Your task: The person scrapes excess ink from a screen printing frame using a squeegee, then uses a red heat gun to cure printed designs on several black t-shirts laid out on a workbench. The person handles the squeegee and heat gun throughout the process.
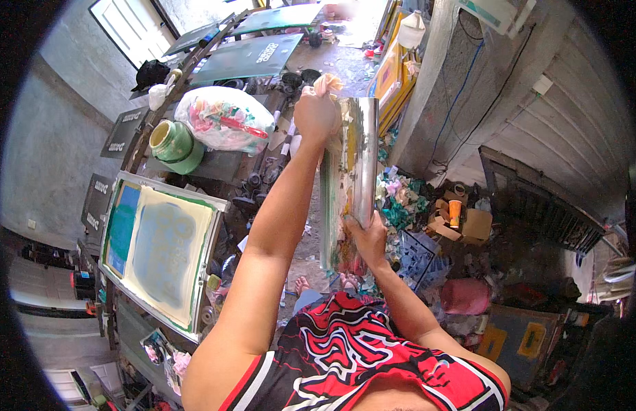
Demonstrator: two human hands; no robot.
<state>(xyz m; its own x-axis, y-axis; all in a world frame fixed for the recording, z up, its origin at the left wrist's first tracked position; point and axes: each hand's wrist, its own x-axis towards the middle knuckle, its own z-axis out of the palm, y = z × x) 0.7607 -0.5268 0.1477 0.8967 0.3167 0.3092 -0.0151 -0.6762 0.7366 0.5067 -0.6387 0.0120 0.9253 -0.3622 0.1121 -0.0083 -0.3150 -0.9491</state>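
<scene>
A person in a sleeveless red, black and white jersey (pixel 362 349) stands in a cluttered workshop, seen from above, holding a long ink-smeared panel with a silvery metal edge (pixel 349 181). The panel is in front of the body, its length running from near to far; it is streaked green on the left and blotched yellow and brown along the middle, with the bright metal on the right.

The left hand (pixel 315 115) is at the panel's far left end, curled closed around a bunched cream cloth (pixel 327 84) against the panel; the fingertips are hidden. The right hand (pixel 370 238) grips the panel's right edge toward the near end, thumb on the inky face and the other fingers out of sight around the metal.

To the left lies a screen-printing frame (pixel 169 246) with a cream border, a blue-grey middle and a turquoise strip. Beyond it are an open green plastic tub (pixel 179 152) and a white plastic bag (pixel 219 103) stuffed with coloured scraps. To the right, crumpled scraps (pixel 401 204) cover the floor beside a cardboard box (pixel 477 225) and an orange cup (pixel 455 214). Farther off, a white jug (pixel 411 31) stands near yellow-edged frames (pixel 388 79).
</scene>
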